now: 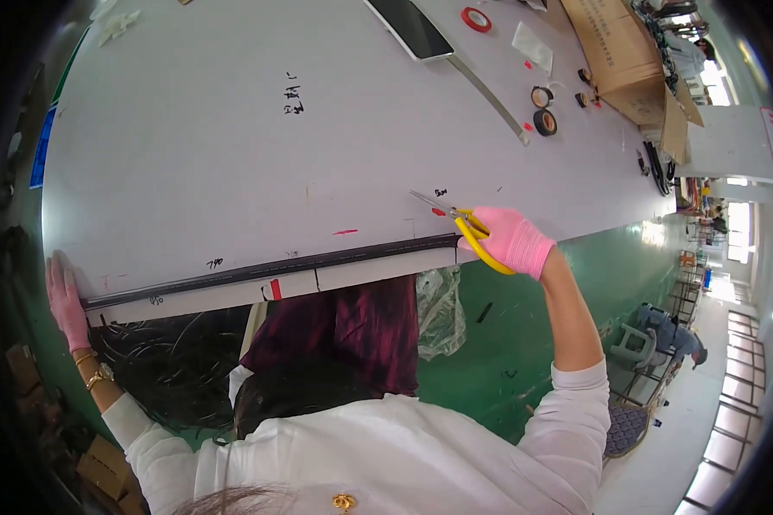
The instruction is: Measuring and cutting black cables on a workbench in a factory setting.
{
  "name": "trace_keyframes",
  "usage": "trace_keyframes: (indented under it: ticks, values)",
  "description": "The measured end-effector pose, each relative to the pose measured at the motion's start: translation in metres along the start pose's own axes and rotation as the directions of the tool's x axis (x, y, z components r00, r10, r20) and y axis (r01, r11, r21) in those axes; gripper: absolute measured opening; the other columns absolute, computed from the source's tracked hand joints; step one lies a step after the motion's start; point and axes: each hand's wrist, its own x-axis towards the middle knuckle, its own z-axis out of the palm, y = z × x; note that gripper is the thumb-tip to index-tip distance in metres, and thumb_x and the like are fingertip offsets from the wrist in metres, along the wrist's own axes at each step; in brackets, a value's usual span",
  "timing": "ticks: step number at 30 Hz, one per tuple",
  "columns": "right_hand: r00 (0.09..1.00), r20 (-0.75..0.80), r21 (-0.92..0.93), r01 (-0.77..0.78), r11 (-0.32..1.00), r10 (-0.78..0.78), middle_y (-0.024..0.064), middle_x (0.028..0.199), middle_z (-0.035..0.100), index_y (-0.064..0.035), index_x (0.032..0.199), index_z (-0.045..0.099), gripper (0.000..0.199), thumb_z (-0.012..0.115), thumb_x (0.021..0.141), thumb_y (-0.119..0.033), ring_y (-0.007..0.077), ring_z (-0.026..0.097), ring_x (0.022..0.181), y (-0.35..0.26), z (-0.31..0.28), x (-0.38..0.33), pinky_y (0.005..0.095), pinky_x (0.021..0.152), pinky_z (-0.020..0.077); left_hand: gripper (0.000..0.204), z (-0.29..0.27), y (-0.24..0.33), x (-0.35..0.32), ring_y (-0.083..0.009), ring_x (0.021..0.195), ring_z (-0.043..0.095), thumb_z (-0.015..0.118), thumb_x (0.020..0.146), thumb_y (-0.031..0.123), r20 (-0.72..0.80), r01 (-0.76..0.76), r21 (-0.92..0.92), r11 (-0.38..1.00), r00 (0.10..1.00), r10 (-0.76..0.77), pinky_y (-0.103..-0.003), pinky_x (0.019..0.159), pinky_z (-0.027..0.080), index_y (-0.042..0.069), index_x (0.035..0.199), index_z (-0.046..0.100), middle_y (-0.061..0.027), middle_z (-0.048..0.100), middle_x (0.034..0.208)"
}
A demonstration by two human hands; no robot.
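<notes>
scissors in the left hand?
No. The yellow-handled scissors are in the right hand; the left hand presses the far end of the black strip.

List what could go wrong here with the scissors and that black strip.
1. The right hand holds the yellow-handled scissors at one end of the black strip, while the left hand pins the far end; the long unsupported span might shift.
2. The strip lies along the table edge and could slip off.

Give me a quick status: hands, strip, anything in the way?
Right hand grips scissors at black strip end. Left hand pins the other end. Nothing on the strip.
</notes>
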Motion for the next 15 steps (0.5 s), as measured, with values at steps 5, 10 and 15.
trace_keyframes:
  ticks: [5, 10, 15]
  values:
    - [0.99, 0.082, -0.105, -0.107, 0.989, 0.116, 0.0215, 0.084, 0.063, -0.0009, 0.095, 0.059, 0.038, 0.071, 0.084, -0.035, 0.0394, 0.061, 0.079, -0.01, -0.006, 0.0, 0.0425, 0.071, 0.0498, 0.048, 0.0, -0.004, 0.001, -0.0257, 0.141, 0.032, 0.04, 0.102, 0.031, 0.015, 0.005, -0.012, 1.0, 1.0, -0.005, -0.036, 0.115, 0.026, 0.012, 0.146, 0.041, -0.0091, 0.039, 0.151]
    - [0.99, 0.025, -0.144, -0.135, 0.98, 0.14, 0.0206, 0.088, 0.065, -0.0036, 0.107, 0.061, 0.041, 0.068, 0.086, -0.038, 0.0393, 0.063, 0.083, -0.012, -0.002, 0.001, 0.0428, 0.074, 0.0509, 0.048, -0.001, 0.0, 0.002, -0.0246, 0.141, 0.032, 0.04, 0.102, 0.031, 0.005, 0.0, -0.052, 0.999, 1.0, 0.001, -0.036, 0.115, 0.025, 0.012, 0.146, 0.041, -0.0068, 0.04, 0.15]
    - [0.988, 0.027, -0.189, -0.143, 0.971, 0.151, 0.0198, 0.089, 0.068, -0.0028, 0.1, 0.061, 0.033, 0.056, 0.091, -0.034, 0.0363, 0.066, 0.086, -0.026, -0.006, -0.004, 0.0434, 0.077, 0.0515, 0.049, 0.002, -0.005, 0.0, -0.025, 0.14, 0.033, 0.04, 0.102, 0.032, -0.005, 0.002, -0.012, 1.0, 1.0, -0.002, -0.036, 0.115, 0.025, 0.012, 0.146, 0.042, -0.0073, 0.041, 0.15]
